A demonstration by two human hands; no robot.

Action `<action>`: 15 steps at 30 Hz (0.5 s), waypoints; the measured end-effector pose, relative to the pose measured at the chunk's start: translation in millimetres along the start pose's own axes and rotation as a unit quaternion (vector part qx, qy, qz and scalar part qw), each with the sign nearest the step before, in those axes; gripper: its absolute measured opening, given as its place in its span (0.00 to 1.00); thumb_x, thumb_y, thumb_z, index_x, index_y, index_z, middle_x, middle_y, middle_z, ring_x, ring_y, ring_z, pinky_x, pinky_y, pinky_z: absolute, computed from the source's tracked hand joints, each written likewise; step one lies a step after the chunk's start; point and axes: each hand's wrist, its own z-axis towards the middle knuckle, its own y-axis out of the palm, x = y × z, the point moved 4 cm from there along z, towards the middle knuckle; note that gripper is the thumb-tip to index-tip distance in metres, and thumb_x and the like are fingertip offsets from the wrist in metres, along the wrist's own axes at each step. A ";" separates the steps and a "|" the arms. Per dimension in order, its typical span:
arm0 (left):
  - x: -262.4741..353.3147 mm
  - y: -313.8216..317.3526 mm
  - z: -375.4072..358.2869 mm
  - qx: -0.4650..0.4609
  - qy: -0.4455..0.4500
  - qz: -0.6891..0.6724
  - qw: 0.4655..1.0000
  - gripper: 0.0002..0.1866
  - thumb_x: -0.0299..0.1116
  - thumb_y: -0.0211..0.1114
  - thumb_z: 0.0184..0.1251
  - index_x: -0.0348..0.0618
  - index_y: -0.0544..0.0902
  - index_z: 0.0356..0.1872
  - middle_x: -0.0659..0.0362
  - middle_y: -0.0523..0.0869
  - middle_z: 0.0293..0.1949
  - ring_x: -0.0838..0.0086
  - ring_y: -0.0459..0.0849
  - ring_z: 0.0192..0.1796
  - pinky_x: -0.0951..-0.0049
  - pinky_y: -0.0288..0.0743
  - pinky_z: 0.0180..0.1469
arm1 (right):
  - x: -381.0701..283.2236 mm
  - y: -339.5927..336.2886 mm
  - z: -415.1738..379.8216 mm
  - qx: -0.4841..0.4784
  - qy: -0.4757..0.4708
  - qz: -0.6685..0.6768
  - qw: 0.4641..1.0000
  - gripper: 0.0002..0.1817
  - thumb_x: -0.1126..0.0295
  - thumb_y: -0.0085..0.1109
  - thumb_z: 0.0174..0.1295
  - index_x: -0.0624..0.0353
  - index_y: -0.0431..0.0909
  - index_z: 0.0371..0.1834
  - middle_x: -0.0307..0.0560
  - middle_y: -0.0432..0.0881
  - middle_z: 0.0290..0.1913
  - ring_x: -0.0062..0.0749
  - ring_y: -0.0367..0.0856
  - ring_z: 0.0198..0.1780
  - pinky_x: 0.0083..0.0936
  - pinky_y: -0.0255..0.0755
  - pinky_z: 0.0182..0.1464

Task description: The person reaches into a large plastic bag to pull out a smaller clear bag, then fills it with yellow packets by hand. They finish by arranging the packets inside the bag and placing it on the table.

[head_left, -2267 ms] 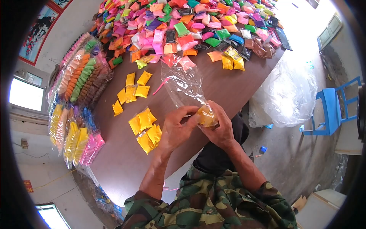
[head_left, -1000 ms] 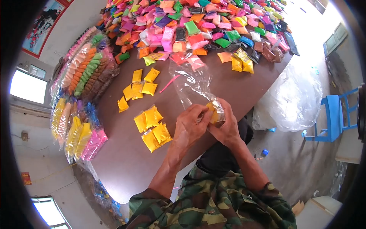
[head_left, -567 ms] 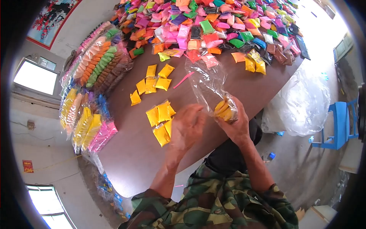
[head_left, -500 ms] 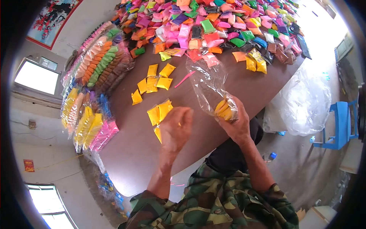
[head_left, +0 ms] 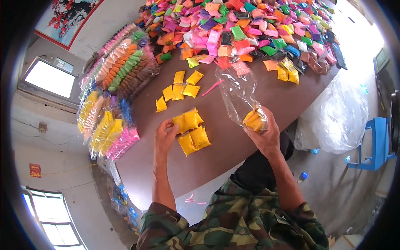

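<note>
On the brown surface (head_left: pixel 233 141), near its front edge, left hand (head_left: pixel 164 137) rests w/ fingers curled at the edge of a small cluster of yellow packets (head_left: pixel 191 130); thumb & fingertips touch the top-left packet, but can't tell if it's actually pinched. Right hand (head_left: pixel 264 135) is closed around the bottom of a clear plastic bag (head_left: pixel 239 93), which stands up & leans away from the person, mouth open toward the far pile. Inside the bag, at the bottom, a few yellow packets are bunched vs. the palm. Hands are well apart, cluster between them & slightly left.

Further back, a second group of yellow packets (head_left: pixel 179 89) lies loose, w/ a pink stick (head_left: pixel 213 88) just beside it on the right. Beyond that, a big heap of mixed-colour packets (head_left: pixel 246 29) covers the far half of the surface. Along the left edge, filled bags of sorted packets (head_left: pixel 121 79) are stacked, orange, green, yellow, pink. Off the surface to the right: a large clear sack (head_left: pixel 337 116) on the floor & a blue chair (head_left: pixel 381 141).
</note>
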 end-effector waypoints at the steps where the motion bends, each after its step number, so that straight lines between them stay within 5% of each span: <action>1: 8.3 0.3 3.0 -0.020 -0.029 -0.011 0.999 0.29 0.41 0.78 0.68 0.34 0.85 0.64 0.50 0.91 0.53 0.70 0.92 0.50 0.70 0.87 0.47 | -1.2 -0.6 0.8 -0.001 -0.002 -0.008 1.000 0.41 0.76 0.84 0.55 0.62 0.74 0.73 0.53 0.83 0.66 0.42 0.85 0.67 0.33 0.76 0.72; 8: 11.2 1.8 23.7 -0.142 -0.095 -0.038 0.985 0.30 0.38 0.81 0.63 0.37 0.83 0.64 0.57 0.89 0.49 0.75 0.89 0.46 0.76 0.84 0.41 | 1.8 1.0 0.0 -0.002 0.009 0.004 1.000 0.40 0.76 0.83 0.56 0.62 0.75 0.73 0.52 0.83 0.66 0.41 0.84 0.67 0.34 0.76 0.72; 15: 6.9 -7.1 17.1 -0.116 -0.066 -0.093 0.987 0.25 0.32 0.80 0.63 0.41 0.83 0.59 0.59 0.89 0.48 0.77 0.88 0.44 0.77 0.84 0.39 | 2.9 1.9 -1.3 0.002 0.021 0.004 1.000 0.41 0.76 0.83 0.56 0.63 0.74 0.74 0.53 0.84 0.66 0.38 0.85 0.65 0.34 0.77 0.71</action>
